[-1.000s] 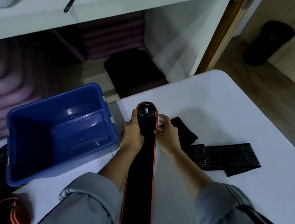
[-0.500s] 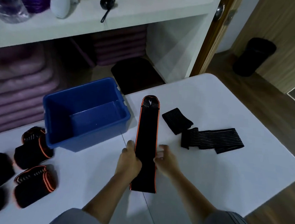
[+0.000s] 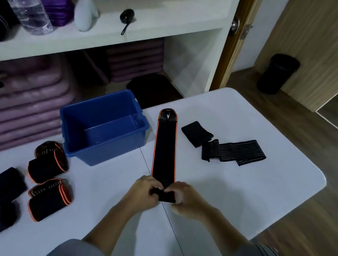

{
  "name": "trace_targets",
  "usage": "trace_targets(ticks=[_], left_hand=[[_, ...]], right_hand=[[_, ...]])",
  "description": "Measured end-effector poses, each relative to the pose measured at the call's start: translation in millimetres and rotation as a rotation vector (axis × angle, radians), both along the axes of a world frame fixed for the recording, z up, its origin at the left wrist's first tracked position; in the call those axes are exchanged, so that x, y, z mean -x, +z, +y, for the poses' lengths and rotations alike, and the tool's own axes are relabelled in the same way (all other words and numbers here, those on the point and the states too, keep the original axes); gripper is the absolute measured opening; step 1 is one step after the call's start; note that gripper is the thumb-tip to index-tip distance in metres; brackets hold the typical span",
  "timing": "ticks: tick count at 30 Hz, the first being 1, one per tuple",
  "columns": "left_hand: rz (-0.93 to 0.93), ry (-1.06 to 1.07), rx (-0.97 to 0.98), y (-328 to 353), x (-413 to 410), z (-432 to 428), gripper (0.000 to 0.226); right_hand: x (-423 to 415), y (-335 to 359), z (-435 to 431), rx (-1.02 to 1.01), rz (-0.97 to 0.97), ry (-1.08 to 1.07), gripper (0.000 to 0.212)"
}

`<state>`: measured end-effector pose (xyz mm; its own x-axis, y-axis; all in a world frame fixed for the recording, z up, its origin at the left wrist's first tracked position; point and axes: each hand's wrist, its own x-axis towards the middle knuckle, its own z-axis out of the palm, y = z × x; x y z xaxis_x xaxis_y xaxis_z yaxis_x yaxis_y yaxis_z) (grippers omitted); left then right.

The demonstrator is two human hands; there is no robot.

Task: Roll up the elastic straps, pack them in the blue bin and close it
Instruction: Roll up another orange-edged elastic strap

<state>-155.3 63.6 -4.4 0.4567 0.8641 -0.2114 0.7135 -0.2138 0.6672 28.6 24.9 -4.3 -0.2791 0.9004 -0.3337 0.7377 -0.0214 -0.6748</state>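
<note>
Elastic strap, black with orange edging (image 3: pixel 165 146), lies flat and straight on the white table (image 3: pixel 230 184), its rounded stitched end pointing away from the person, just right of the open blue plastic bin (image 3: pixel 103 126). Both hands work its near end: the left hand (image 3: pixel 143 193) and the right hand (image 3: pixel 188 202) are curled closed, fingers and thumbs pinching the first fold of the strap between them, so the roll is only just begun.

To do this step well, I judge the first turn matters most. It should be tight and square to the strap's long edges, or the roll will cone out to one side. Both thumbs should press evenly, and the orange edges should stack one over the other as the roll travels toward the far end. A light pull back on the flat length would keep slack from creeping in, since the fabric is stretchy and will likely spring open if released early.

A grey-striped black elastic strap (image 3: pixel 231 150) lies unrolled to the right, well apart from the hands. On the left sit two rolled orange-edged straps (image 3: pixel 48 162), with darker rolls (image 3: pixel 2 182) beyond them near the table's edge. The bin looks empty inside, and no lid is in view, so packing and closing are not yet begun.
</note>
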Motion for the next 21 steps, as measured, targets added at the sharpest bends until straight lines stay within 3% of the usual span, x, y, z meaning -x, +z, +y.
trace_targets(ticks=[4,8,13,21], left_hand=[[0.058,-0.09,-0.029,-9.6,10.6,-5.0,0.04],[0.028,-0.095,-0.044,-10.3,11.4,-3.1,0.026],[-0.014,0.038,0.097,-2.7,10.3,12.6,0.025],[0.014,0.148,-0.113,-13.6,-1.6,18.8,0.014]], right_hand=[[2.5,-14.6,-1.0,-0.054,-0.082,0.058,0.061],[10.4,-10.8,3.3,-0.189,-0.062,-0.009,0.036],[9.6,-7.2,11.2,-0.168,-0.046,-0.106,0.029],[13.5,-19.2,17.7,-0.364,-0.028,-0.188,0.023]])
